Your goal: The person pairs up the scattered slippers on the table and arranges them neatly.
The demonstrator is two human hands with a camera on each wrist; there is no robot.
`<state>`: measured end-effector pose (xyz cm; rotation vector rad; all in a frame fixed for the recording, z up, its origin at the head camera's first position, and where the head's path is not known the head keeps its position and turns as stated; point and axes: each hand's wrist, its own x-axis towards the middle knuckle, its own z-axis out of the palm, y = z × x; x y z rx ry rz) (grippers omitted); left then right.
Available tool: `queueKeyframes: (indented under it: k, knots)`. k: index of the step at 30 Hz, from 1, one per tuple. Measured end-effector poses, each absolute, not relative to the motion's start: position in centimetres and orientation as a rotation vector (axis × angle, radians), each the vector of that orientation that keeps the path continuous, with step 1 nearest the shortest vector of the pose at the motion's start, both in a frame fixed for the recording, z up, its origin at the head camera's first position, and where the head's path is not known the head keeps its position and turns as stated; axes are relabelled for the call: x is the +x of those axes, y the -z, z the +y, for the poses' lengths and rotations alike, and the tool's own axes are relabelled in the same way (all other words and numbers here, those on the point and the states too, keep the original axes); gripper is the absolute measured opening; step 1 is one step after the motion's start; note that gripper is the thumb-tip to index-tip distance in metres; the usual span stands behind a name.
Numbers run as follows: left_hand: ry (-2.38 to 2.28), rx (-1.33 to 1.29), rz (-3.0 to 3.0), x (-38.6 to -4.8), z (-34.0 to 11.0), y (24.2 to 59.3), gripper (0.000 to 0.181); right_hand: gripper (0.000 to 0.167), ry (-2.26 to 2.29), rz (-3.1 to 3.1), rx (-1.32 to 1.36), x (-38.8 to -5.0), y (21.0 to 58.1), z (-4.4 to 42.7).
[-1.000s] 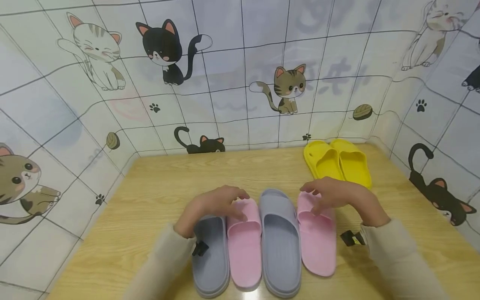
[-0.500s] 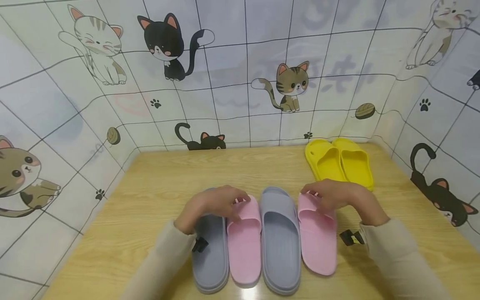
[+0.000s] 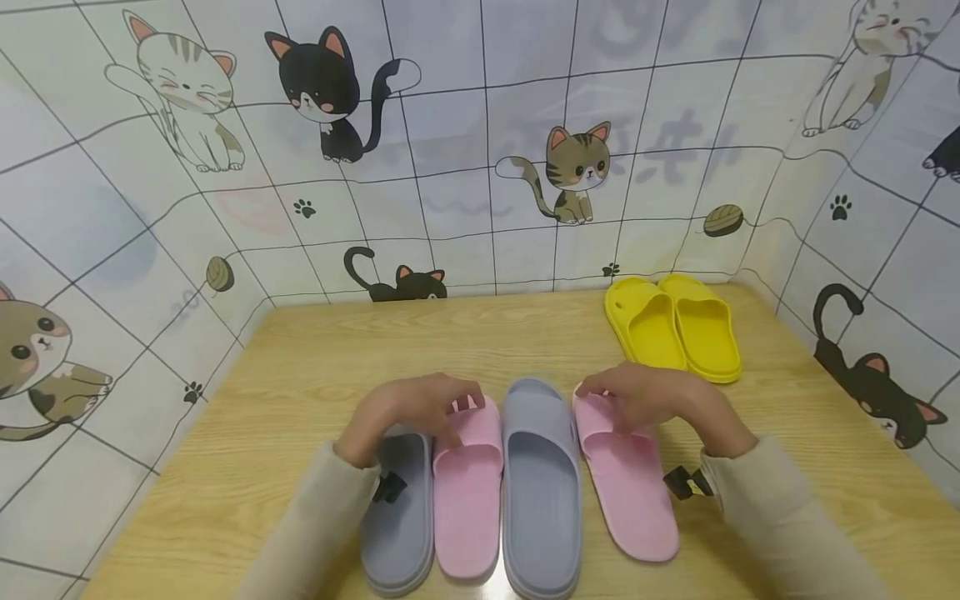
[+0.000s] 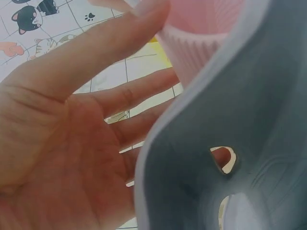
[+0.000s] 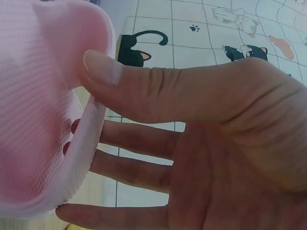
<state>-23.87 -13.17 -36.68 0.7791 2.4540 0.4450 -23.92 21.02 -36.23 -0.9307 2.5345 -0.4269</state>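
Two pink slippers and two grey slippers stand in an alternating row in the head view. My left hand (image 3: pixel 420 408) pinches the toe strap of the left pink slipper (image 3: pixel 468 512), thumb at the opening and fingers beyond. In the left wrist view the left grey slipper (image 4: pixel 230 115) hides part of those fingers. Over the right pink slipper (image 3: pixel 630 492), my right hand (image 3: pixel 648 393) grips the strap; its thumb lies on the strap's edge in the right wrist view. That slipper slants, heel toward the right. Between the pink ones lies the other grey slipper (image 3: pixel 542 508), untouched.
A pair of yellow slippers (image 3: pixel 708 337) sits at the back right of the wooden table (image 3: pixel 300 358). Walls (image 3: pixel 450 192) with cat drawings enclose the table's back and sides.
Both hands have closed on the pink slippers' straps. The right pink slipper has turned, its toe shifting left and its heel swinging right. The head view has shifted slightly.
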Motion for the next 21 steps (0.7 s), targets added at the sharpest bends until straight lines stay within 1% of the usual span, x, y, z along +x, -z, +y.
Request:
queueKeyframes:
  k: [8,21]
  knots:
    - [-0.441,0.721,2.504,-24.3,-13.8,36.5,0.055,0.060,0.469,2.542,-0.863,-24.4,36.4,21.4]
    - [-0.413,0.763,2.598,-24.7,-13.8,36.9,0.055,0.047,0.557,2.679,-0.928,-25.6,37.9,21.9]
